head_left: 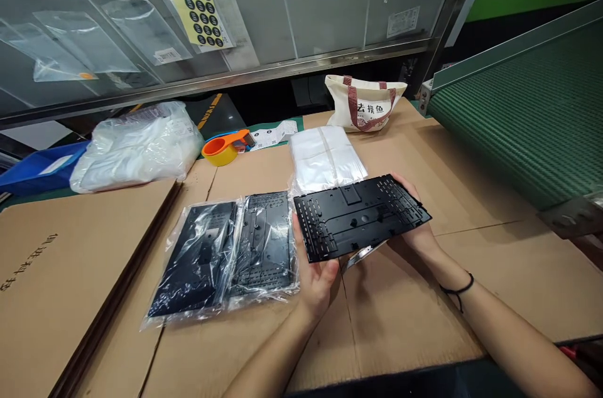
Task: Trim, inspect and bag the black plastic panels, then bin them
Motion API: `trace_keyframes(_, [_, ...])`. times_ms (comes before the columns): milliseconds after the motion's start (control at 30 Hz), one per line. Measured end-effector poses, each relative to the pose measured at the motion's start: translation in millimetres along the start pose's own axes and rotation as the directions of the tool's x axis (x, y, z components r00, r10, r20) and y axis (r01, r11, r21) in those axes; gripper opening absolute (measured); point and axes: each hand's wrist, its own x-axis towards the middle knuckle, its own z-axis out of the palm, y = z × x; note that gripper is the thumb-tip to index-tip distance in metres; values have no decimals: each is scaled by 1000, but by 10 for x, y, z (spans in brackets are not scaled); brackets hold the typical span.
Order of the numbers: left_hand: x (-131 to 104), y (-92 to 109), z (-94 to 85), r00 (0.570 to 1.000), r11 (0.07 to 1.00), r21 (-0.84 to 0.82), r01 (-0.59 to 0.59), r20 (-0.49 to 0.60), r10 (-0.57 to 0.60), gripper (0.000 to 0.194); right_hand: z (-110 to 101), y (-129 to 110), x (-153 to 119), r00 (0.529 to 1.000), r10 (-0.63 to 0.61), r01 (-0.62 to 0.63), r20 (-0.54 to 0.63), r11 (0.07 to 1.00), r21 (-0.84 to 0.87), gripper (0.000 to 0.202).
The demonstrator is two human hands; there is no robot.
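Note:
Between my two hands is a black plastic panel [362,218] with rows of vent slots at both ends, raised above the cardboard and slightly tilted. My left hand [316,279] grips its left end, thumb at the front edge. My right hand [417,228] holds the right end, its fingers partly hidden behind the panel. A thin pale strip [365,253] shows under the front edge; what it belongs to is unclear. Left of my hands lie two similar black panels in clear plastic bags, a smooth-faced bagged panel [198,260] and a slotted bagged panel [264,241].
Behind the panel lies a stack of clear bags [325,156]. Further back are an orange-and-yellow tape dispenser [223,148], a cloth tote bag [365,106] and a white plastic bundle [141,144]. Stacked cardboard [85,266] is at left; a green conveyor belt [527,109] borders the right.

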Motion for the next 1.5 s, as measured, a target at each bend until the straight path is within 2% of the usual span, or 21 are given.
trace_keyframes(133, [9,35,8,992,991,55,-120,47,117,102,6,44,12,1000,7,-7,-10,1000,11,44])
trace_keyframes(300, [30,-2,-13,985,988,21,-150,91,148,95,6,94,21,1000,17,-17,-3,999,37,39])
trace_keyframes(467, [34,-70,-41,987,989,-2,-145,76,145,94,-5,134,26,1000,30,-30,-4,999,26,37])
trace_keyframes(700, [49,-5,-12,981,977,96,-192,14,191,85,27,115,0,999,2,-2,-44,1000,-9,38])
trace_keyframes(933, [52,-70,-40,985,989,53,-136,-98,140,81,9,22,-52,999,-32,30,-14,992,-121,46])
trace_keyframes(1100, [73,-70,-60,981,988,97,-118,-140,131,80,-14,-21,-86,990,-139,137,-6,980,-142,54])
trace_keyframes(1233, [115,-70,-79,984,994,102,-49,-164,65,80,-23,-81,-108,981,-191,190,9,966,-175,67])
trace_keyframes(1367, [148,-59,-82,982,997,76,28,-188,-13,78,-19,-108,-124,977,-212,211,15,962,-176,67])
trace_keyframes(1500, [158,-40,-64,977,997,60,39,-212,-25,79,-5,-98,-137,974,-228,227,16,960,-166,64])
